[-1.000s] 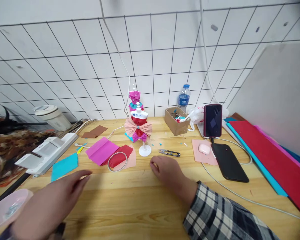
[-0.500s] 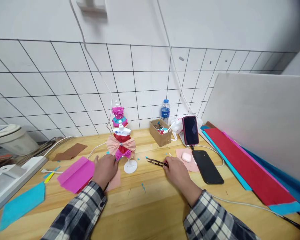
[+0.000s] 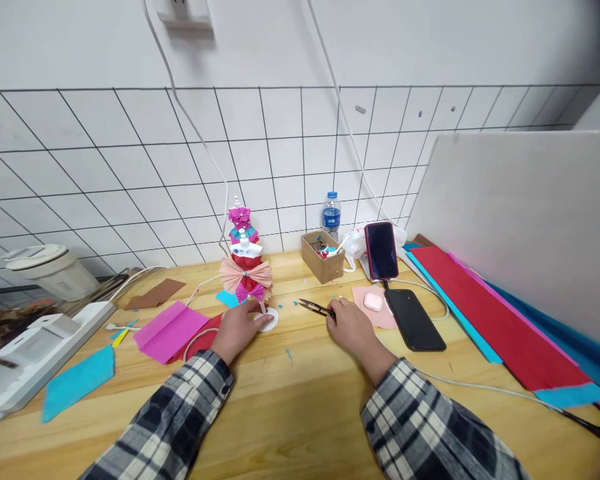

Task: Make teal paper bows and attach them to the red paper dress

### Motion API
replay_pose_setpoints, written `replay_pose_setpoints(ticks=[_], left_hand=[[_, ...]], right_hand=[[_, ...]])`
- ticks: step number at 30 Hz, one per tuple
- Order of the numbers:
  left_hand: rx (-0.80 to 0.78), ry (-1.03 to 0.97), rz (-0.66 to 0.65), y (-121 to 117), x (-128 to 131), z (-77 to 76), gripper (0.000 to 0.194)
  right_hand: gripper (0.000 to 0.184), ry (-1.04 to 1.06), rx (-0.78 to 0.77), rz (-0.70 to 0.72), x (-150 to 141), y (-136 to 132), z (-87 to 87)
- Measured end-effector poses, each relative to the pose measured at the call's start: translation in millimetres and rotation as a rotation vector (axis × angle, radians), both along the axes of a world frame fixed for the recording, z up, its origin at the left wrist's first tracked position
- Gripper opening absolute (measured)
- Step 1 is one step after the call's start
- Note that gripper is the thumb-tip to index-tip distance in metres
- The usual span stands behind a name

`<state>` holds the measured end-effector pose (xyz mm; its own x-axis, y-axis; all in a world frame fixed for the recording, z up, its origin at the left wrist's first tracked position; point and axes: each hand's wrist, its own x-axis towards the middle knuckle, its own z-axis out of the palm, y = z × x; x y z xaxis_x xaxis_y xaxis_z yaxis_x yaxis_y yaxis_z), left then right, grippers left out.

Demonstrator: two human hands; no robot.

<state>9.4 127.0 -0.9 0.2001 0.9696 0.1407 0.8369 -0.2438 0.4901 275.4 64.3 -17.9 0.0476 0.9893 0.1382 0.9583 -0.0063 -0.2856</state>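
A small white mannequin stand [image 3: 245, 257] dressed in red paper with peach and magenta paper bows stands on the wooden table [image 3: 300, 407]. My left hand [image 3: 239, 331] is curled at the near edge of the stand's round white base [image 3: 271, 320], fingertips on it. My right hand [image 3: 353, 327] lies to the right, its fingers closed on the handle end of black thread snips [image 3: 314, 308] that rest on the table. Both sleeves are plaid.
Folded magenta paper [image 3: 170, 330], red paper and a white ring [image 3: 196, 337] lie left of my left hand. Blue paper [image 3: 77, 383], a power strip [image 3: 35, 350], a cardboard box [image 3: 323, 257], a water bottle [image 3: 331, 215], two phones [image 3: 414, 320] and long coloured sheets [image 3: 490, 313] surround the area.
My left hand slid right from the magenta paper to the stand's base. My right hand closed onto the snips' handle. The view shifted slightly.
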Motion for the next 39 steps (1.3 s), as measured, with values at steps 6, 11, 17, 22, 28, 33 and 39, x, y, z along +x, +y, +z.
replay_pose_setpoints(ticks=[6, 11, 17, 22, 28, 33, 39], left_hand=[[-0.051, -0.056, -0.049, -14.5, 7.3, 2.5, 0.044], [-0.052, -0.097, -0.137, -17.5, 9.5, 1.8, 0.046], [-0.024, -0.104, -0.184, -9.9, 11.7, -1.6, 0.044], [-0.036, -0.095, -0.251, -0.9, 9.4, -2.9, 0.042], [-0.06, -0.053, -0.343, 9.4, 10.6, -2.4, 0.037], [-0.027, 0.05, -0.32, 10.0, 10.9, -2.9, 0.039], [0.066, 0.3, -0.061, 17.5, -34.5, 7.5, 0.03]], right_hand=[[0.018, -0.003, 0.003, -0.023, -3.1, -2.7, 2.6], [0.025, -0.02, 0.022, -0.028, -6.0, -4.1, 5.2], [0.032, -0.04, 0.076, 0.085, -14.0, 1.1, 11.6], [0.02, -0.05, 0.074, 0.088, -17.5, 9.9, 8.5], [0.017, -0.057, 0.064, 0.07, -19.0, 11.4, 5.5], [0.016, -0.059, 0.039, 0.061, -18.5, 13.3, 6.3], [0.018, -0.049, 0.035, 0.081, -15.4, 12.2, 5.7]])
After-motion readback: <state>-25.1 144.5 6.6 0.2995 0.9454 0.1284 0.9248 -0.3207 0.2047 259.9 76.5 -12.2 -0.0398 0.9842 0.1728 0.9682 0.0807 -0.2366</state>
